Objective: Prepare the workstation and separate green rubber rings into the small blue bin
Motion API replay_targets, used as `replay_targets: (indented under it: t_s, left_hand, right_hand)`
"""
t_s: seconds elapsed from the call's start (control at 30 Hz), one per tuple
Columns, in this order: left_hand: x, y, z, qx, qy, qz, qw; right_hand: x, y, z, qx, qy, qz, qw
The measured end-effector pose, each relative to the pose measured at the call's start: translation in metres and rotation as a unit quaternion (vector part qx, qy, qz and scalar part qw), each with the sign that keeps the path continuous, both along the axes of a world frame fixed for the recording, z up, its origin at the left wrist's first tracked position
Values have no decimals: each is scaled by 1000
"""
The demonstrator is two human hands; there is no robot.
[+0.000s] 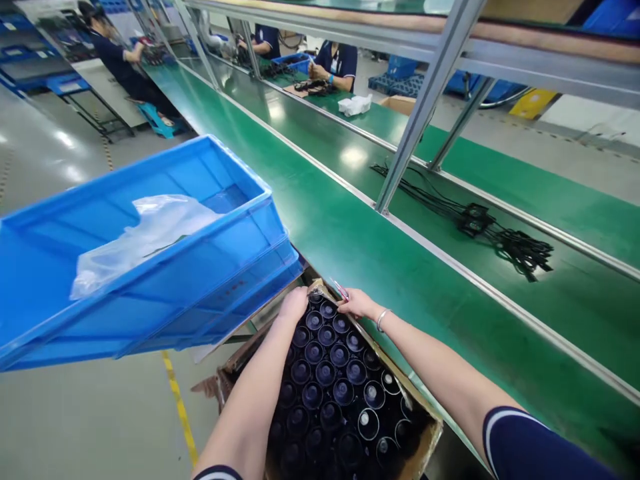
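While both hands work at the far corner of an open cardboard box, room to move is uneven. Box sits at the near edge of the green worktop, between the two forearms. Left side tight: blue crate with a clear plastic bag inside, its corner just beside the left hand. Right side opens onto worktop, bounded farther off by a metal rail and slanted post; black cables lie beyond the rail.

Box edges look rough, tape shining along the rim, a torn flap on the left side. Inside, dark round parts stand packed in staggered rows, circular rims up, each with a small raised centre. Most look black-blue; several toward the right wall have pale centres and brighter rims. Nearest rows in shadow, detail lost.

Left fingers sit at the box corner; cannot tell whether they grip it. Right hand has fingers closed around a slim reddish tool, tip pointing away, by the box's right edge.
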State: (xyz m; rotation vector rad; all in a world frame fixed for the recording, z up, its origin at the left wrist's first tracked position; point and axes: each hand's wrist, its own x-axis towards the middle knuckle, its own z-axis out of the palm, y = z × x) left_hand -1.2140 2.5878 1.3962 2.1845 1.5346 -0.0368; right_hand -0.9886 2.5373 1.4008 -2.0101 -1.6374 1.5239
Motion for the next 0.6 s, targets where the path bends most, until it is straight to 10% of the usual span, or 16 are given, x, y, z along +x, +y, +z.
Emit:
replay_targets:
  t_s: [0.6]
  left_hand:
    - [-26,55,-6,-269,-116,-42,955]
  right_hand:
    - [-37,20,-9,-135,209,-161,955]
